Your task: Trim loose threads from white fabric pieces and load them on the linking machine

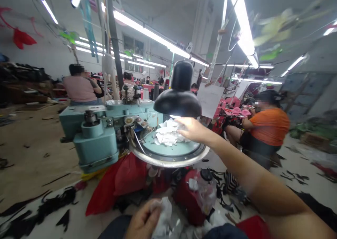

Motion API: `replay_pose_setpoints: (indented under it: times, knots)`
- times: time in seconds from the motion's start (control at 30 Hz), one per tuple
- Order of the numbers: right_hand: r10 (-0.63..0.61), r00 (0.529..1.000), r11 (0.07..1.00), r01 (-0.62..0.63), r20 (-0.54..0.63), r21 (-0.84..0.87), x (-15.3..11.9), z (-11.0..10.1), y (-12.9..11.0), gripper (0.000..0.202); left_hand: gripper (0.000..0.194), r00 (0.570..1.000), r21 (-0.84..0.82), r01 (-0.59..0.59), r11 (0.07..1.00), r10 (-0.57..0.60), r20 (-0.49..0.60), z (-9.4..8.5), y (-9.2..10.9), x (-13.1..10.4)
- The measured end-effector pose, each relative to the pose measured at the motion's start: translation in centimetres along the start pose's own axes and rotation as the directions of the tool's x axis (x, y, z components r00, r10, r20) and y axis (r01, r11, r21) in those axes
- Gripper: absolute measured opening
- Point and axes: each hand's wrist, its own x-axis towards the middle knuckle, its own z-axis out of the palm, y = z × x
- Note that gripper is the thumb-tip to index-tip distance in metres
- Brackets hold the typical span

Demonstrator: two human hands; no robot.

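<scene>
My right hand (pixel 191 129) reaches under a black lamp shade (pixel 178 103), its fingers stretched out and apart at the right side of a heap of white cloth pieces (pixel 168 133). It looks empty, though its fingertips blend into the white. The heap lies on the round pale green plate (pixel 158 149) of a teal machine (pixel 94 146), inside a toothed metal ring (pixel 168 164). Low in view, above my lap, my left hand (pixel 144 219) is closed on a crumpled white cloth piece (pixel 164 212), pinched between thumb and fingers.
Below the plate are a red bag (pixel 118 182) and a red container (pixel 188 196) with clear plastic on it. Black scraps (pixel 50 209) litter the floor. A person in orange (pixel 271 124) sits at right, another in pink (pixel 80 88) at left. A paper sheet (pixel 210 98) hangs behind the lamp.
</scene>
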Motion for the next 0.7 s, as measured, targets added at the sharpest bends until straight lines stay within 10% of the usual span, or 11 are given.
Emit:
replay_pose_setpoints:
  times: [0.1, 0.17, 0.27, 0.33, 0.4, 0.53, 0.7]
  knots:
    - [0.154, 0.971, 0.971, -0.114, -0.182, 0.210, -8.0, -1.4, -3.5, 0.034, 0.053, 0.997, -0.101, 0.053, 0.994, -0.059, -0.054, -0.7, 1.8, 0.3]
    - [0.184, 0.982, 0.822, -0.183, 0.053, 0.539, -13.7, 0.1, -7.1, 0.020, 0.052, 0.990, -0.133, 0.103, 0.986, -0.114, -0.083, -1.0, 3.1, 0.5]
    - [-0.124, 0.939, 0.448, -0.236, 0.321, 0.862, -19.0, 5.6, -12.3, 0.025, 0.050, 0.991, -0.171, 0.130, 0.977, -0.134, -0.010, -0.4, 5.1, 0.8]
    - [0.044, 0.986, 0.183, -0.165, 0.160, 0.969, -19.8, 9.1, -14.5, 0.035, 0.049, 0.988, -0.210, 0.108, 0.972, -0.083, 0.127, 0.5, 6.3, 1.1]
    - [0.396, 0.918, -0.012, -0.027, 0.029, 1.000, -19.4, 10.7, -15.2, 0.040, 0.049, 0.969, -0.225, 0.104, 0.969, -0.047, 0.244, 1.4, 7.1, 1.3]
    - [0.752, 0.658, 0.078, -0.039, -0.034, 0.996, -17.9, 9.5, -14.8, 0.018, 0.038, 0.976, -0.208, 0.099, 0.973, -0.055, 0.210, 2.6, 7.4, 1.1]
    - [0.599, 0.781, 0.250, 0.028, -0.178, 0.968, -16.2, 7.9, -15.0, 0.023, 0.038, 0.980, -0.189, 0.073, 0.979, -0.035, 0.198, 2.7, 7.2, 0.8]
